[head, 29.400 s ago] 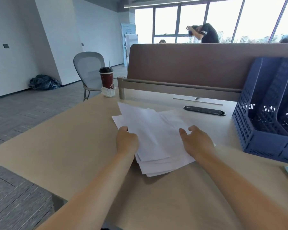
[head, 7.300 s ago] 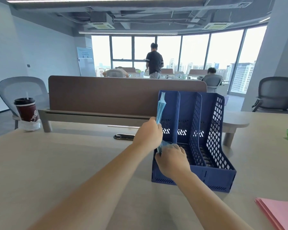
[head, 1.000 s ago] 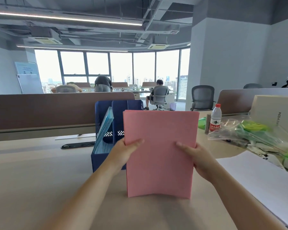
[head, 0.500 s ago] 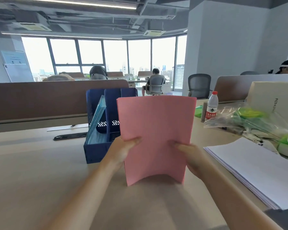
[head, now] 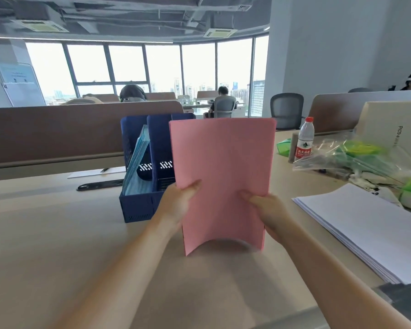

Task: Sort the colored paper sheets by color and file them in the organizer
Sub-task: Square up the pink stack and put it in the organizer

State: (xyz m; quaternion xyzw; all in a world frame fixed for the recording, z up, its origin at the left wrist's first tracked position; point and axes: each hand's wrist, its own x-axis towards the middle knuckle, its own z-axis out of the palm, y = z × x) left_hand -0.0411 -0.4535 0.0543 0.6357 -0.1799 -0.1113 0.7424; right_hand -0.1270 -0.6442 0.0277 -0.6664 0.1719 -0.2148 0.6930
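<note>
Both hands, left hand [head: 178, 205] and right hand [head: 268, 210], grip upright pink paper stack [head: 222, 176] just before dark blue plastic slotted organizer [head: 138, 205]. Light blue sheets [head: 137, 167] already filed in organizer's leftmost slot. Pink unfiled; white paper pile [head: 370, 229] right of organizer remains.

Bare desk [head: 57, 245] extends left of and in front of the organizer [head: 138, 210], giving open approach from that side. The pink sheets [head: 221, 176], gripped upright at both side edges by the left hand [head: 178, 203] and right hand [head: 268, 210], stand just in front of the organizer and hide its right part. Blue sheets [head: 138, 162] lean in the left slot; the middle slot's mouth shows beside the pink edge. A partition [head: 45, 131] closes the far side. To the right, a white paper stack [head: 375, 229] lies near the right forearm, with a plastic bag [head: 356, 160], water bottle [head: 305, 138] and box [head: 389, 124] crowded beyond.
</note>
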